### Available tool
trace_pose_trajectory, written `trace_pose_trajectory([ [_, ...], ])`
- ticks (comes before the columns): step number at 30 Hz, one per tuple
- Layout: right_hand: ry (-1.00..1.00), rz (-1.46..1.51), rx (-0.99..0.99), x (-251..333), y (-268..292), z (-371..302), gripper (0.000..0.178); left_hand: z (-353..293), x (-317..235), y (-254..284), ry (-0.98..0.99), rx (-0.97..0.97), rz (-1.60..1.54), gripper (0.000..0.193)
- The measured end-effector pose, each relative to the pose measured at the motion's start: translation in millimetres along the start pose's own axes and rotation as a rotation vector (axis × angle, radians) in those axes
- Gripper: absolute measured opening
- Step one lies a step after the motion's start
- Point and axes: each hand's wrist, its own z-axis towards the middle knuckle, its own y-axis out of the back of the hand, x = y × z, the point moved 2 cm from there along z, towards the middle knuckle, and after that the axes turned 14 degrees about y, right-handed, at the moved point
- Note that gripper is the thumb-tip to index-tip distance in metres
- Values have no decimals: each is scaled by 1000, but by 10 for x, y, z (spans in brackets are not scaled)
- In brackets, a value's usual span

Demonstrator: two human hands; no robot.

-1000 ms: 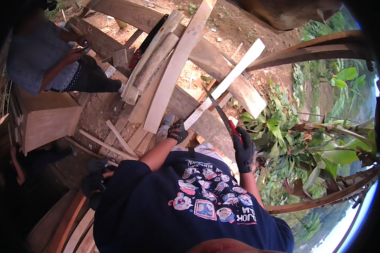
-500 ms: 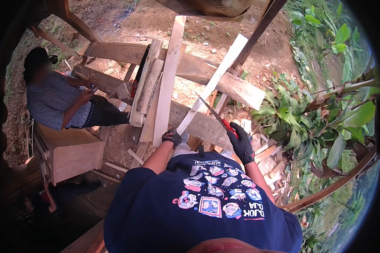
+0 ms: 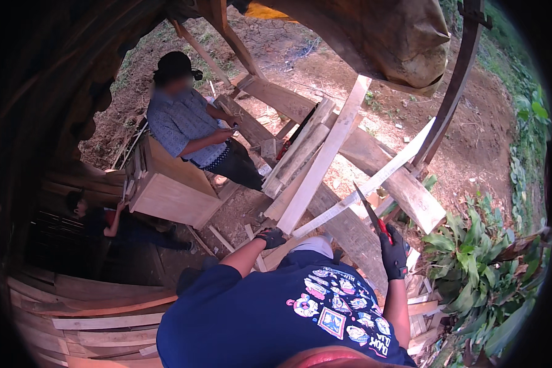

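Note:
My right hand (image 3: 394, 251), in a black glove, is closed around the red handle of a handsaw (image 3: 371, 211). Its blade points up and away, and the tip overlaps a narrow pale wooden strip (image 3: 374, 182); I cannot tell whether they touch. That strip lies slantwise across the rough bench beams. Beside its near end, my gloved left hand (image 3: 272, 238) rests with curled fingers at the near end of a wide pale plank (image 3: 325, 153). Whatever those fingers hold is hidden.
Further left, a co-worker (image 3: 187, 126) stands beside a plywood box (image 3: 172, 196), with a second person (image 3: 113, 224) low behind it. Heavy beams (image 3: 405, 184) form the bench. A dark post (image 3: 451, 92) and brown tarp (image 3: 405, 43) border it; plants (image 3: 472, 251) grow right.
The view has swung, so the scene sits further right and tilted. My left hand has drawn slightly away from the narrow strip's end. The handsaw stays in my right hand.

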Motion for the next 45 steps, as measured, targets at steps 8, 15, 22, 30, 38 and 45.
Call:
trace_pose_trajectory([
  [8, 27, -150, 113, 252, -27, 253, 48, 329, -469, 79, -125, -58, -97, 59],
  [15, -44, -136, 86, 481, -27, 441, 51, 643, -897, 260, -209, -45, -140, 51],
  [22, -48, -72, 95, 74, -62, 593, 56, 875, -1094, 756, -378, -120, -84, 51],
  [30, -165, 534, 8, 809, -111, 343, 70, 1079, -1157, 1001, -337, -180, -192, 53],
  [38, -275, 295, -35, 426, -264, 245, 53, 847, -1207, 959, -317, -146, -248, 59],
  [45, -237, 152, -37, 456, -239, 360, 54, 758, -1216, 1158, -159, -95, -428, 63],
])
